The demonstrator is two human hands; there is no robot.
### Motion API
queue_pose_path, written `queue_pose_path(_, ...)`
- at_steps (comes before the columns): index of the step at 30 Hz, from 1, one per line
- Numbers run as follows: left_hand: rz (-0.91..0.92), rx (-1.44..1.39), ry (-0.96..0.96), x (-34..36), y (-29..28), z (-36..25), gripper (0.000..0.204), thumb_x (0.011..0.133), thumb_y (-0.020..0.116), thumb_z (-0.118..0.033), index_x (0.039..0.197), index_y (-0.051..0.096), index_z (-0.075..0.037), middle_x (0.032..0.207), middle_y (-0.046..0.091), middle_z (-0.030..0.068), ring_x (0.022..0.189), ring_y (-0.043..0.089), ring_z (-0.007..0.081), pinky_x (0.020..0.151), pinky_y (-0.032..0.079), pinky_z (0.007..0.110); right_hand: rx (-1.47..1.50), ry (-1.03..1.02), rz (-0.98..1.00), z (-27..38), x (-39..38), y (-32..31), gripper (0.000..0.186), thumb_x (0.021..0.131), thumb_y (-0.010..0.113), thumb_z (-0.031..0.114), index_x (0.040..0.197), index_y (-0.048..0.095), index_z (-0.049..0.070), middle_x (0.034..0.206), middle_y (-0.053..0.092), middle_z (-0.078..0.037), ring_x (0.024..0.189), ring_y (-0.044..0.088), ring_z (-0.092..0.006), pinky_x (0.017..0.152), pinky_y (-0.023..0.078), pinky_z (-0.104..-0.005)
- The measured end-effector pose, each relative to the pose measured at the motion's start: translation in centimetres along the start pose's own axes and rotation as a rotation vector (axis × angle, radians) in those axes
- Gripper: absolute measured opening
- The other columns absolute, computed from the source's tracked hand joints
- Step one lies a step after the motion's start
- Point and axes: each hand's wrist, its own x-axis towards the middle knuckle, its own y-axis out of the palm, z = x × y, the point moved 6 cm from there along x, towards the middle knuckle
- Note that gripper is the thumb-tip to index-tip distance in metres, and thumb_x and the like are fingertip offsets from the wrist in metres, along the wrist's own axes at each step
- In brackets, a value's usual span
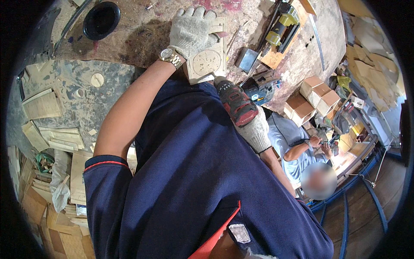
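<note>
My left hand (192, 31), in a white knit glove with a wristwatch at the cuff, presses flat on a pale plywood piece (209, 62) marked with a drawn circle and small holes, lying on the workbench (142, 34). My right hand (255, 129), also gloved, grips a red and black cordless drill (235, 101). The drill's nose points at the near edge of the plywood piece, right beside it. My dark blue shirt hides the bench edge below.
A black round bowl (101, 19) sits at the bench's far left. A yellow nail gun (282, 26), a blue power tool (261, 88) and a metal ruler lie to the right. Plywood offcuts are stacked on the floor at left. Another person (297, 146) sits by cardboard boxes (317, 97).
</note>
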Motion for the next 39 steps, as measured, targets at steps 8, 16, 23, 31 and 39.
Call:
queue_pose_path(8, 0.012, 0.021, -0.002, 0.1, -0.2, -0.1, 0.061, 0.08, 0.066, -0.071, 0.108, 0.068, -0.017, 0.105, 0.069, 0.0055, 0.109, 0.063, 0.023, 0.091, 0.047, 0.044, -0.099, 0.021, 0.023, 0.3, 0.1, 0.4, 0.059, 0.074, 0.08, 0.047, 0.117, 0.069, 0.01, 0.105, 0.072, -0.018, 0.101, 0.067, -0.039, 0.087, 0.054, -0.0488)
queue_pose_path(16, -0.095, 0.013, 0.044, 0.1, -0.7, -0.1, 0.068, 0.08, 0.064, -0.076, 0.106, 0.071, -0.014, 0.11, 0.07, 0.0097, 0.1, 0.068, 0.0277, 0.083, 0.051, 0.044, -0.163, 0.065, 0.091, 0.3, 0.3, -0.1, 0.067, 0.074, 0.08, 0.048, 0.128, 0.065, 0.012, 0.109, 0.072, -0.018, 0.099, 0.068, -0.0376, 0.085, 0.055, -0.0479)
queue_pose_path(23, -0.108, -0.019, 0.02, 0.1, -0.8, -0.1, 0.068, 0.078, 0.066, -0.076, 0.102, 0.07, -0.012, 0.11, 0.069, 0.009, 0.099, 0.068, 0.0274, 0.083, 0.051, 0.044, 0.035, 0.073, 0.091, -0.3, 0.3, 0.2, 0.068, 0.075, 0.079, 0.05, 0.128, 0.065, 0.01, 0.108, 0.071, -0.019, 0.103, 0.067, -0.0383, 0.087, 0.053, -0.049)
queue_pose_path(31, -0.133, -0.005, 0.019, 0.2, -0.6, 0.0, 0.067, 0.077, 0.067, -0.076, 0.099, 0.07, -0.013, 0.105, 0.069, 0.0072, 0.099, 0.067, 0.0259, 0.083, 0.05, 0.043, 0.078, 0.017, 0.05, 0.2, 0.3, -0.2, 0.068, 0.076, 0.078, 0.05, 0.129, 0.065, 0.01, 0.106, 0.071, -0.019, 0.102, 0.066, -0.04, 0.088, 0.053, -0.0494)
queue_pose_path(39, -0.101, 0.01, 0.011, 0.1, -0.6, 0.0, 0.065, 0.077, 0.068, -0.075, 0.099, 0.069, -0.014, 0.097, 0.067, 0.0056, 0.094, 0.066, 0.0252, 0.081, 0.051, 0.041, 0.097, 0.096, 0.093, 0.0, 0.6, -0.1, 0.063, 0.076, 0.078, 0.049, 0.127, 0.068, 0.013, 0.106, 0.072, -0.019, 0.098, 0.068, -0.0395, 0.084, 0.054, -0.0492)
